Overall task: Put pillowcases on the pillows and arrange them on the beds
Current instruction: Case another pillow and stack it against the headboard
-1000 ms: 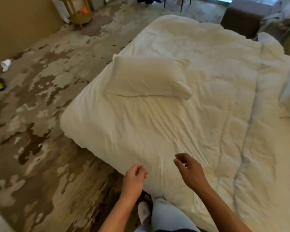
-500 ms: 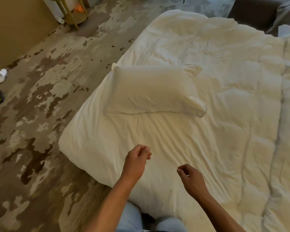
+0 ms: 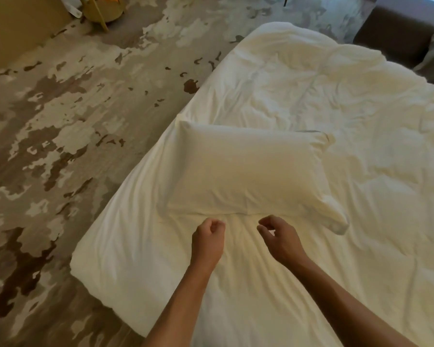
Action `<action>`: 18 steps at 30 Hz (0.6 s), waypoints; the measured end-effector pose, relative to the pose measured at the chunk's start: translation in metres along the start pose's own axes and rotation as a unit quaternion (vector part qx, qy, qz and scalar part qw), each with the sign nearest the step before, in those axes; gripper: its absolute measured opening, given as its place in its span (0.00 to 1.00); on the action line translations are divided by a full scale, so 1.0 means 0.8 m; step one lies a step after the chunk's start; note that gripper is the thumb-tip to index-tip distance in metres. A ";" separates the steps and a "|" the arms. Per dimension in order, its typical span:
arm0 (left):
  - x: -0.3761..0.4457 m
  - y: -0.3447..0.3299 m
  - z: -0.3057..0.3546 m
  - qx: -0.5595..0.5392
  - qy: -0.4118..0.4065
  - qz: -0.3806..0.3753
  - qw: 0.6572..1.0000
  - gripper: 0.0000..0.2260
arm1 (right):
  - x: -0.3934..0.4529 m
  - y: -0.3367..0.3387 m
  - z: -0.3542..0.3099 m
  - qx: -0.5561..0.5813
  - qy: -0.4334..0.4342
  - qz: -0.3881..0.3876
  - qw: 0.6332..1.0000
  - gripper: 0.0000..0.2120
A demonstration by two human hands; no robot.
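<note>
Both hands had advanced from the bed's near edge toward the pillow (image 3: 246, 171). Left hand (image 3: 207, 242) and right hand (image 3: 280, 241) hovered just short of its near edge, fingers loosely curled, holding nothing. Rumpled duvet (image 3: 348, 121) spread right; patterned carpet (image 3: 60, 121) lay left.

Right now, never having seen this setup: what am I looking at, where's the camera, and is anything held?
There is no machine here: a person wears one wide-angle camera on the head, looking forward and down. The left hand and the right hand hover with loosely curled fingers, holding nothing, just short of a white rectangular cased pillow. It lies on a rumpled white quilted duvet covering the bed. Beside the bed is brown and beige patterned carpet.
</note>
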State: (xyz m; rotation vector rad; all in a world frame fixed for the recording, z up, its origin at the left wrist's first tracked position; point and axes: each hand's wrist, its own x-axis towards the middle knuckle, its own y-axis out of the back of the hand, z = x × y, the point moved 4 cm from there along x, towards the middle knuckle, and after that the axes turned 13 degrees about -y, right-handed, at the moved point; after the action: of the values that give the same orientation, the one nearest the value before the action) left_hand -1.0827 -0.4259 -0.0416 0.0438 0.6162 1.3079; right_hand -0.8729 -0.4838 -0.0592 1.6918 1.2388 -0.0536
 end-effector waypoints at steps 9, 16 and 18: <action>0.294 -0.026 0.072 0.151 -0.138 0.003 0.979 0.13 | 0.230 0.031 -0.102 -0.131 0.023 0.083 0.988 0.17; 0.434 -0.066 0.031 0.344 -0.164 -0.134 0.915 0.27 | 0.389 0.031 -0.130 -0.210 0.052 0.100 0.971 0.25; 0.445 -0.074 0.015 0.359 -0.174 -0.141 0.906 0.28 | 0.435 0.030 -0.141 -0.218 0.064 0.102 0.968 0.26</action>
State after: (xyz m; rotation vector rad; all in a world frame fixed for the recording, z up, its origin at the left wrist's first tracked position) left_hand -0.9807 -0.1155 -0.1954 0.7528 0.7338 0.7107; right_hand -0.7440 -0.1607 -0.1746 1.4386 1.0679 0.4308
